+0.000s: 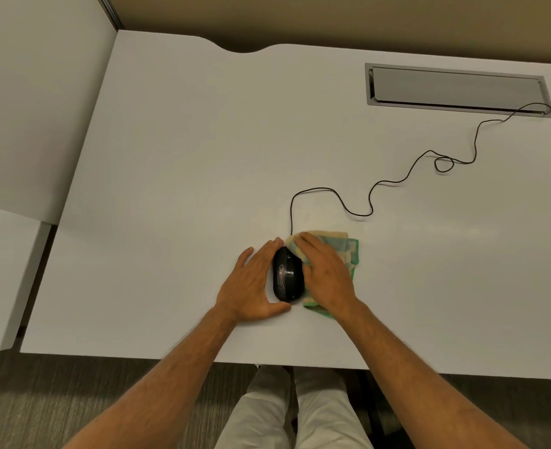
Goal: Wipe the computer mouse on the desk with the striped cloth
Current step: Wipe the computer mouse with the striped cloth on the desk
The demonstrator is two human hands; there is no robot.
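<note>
**Mouse wipe: mid-task, cloth on the right flank**

Progress, judged from the layout: the wipe looks to be under way, not finished. The computer mouse [287, 274] is seen on the white desk [170, 157], near the front edge and roughly centred before the person. The striped cloth [348, 251] is bunched against the mouse's right side and front-right corner; the top shell and the left side are left bare, w/ no cloth on them. So approx. one flank is being covered; top, left side and rear are judged still to be done. Whether any part is already clean cannot be told from the view; no dirt is visible either way.

Grip: the left hand [251, 286] is laid beside the mouse's left flank, fingers loosely spread and lightly curved. The thumb is curled round the rear end and the fingertips reach the front-left, so the mouse is cradled and steadied rather than clenched. The right hand [324, 273] is pressed flat, palm down, fingers together and nearly straight, on top of the cloth. The cloth is pinned under the palm against the desk and mouse side, not pinched. Cloth corners are seen sticking out beyond the fingers and below the wrist.

The cord [394, 181] is run slack from the mouse's nose to the cable tray [455, 89] at the far right, w/ loops lying loose, so no tug on the mouse is expected.
</note>
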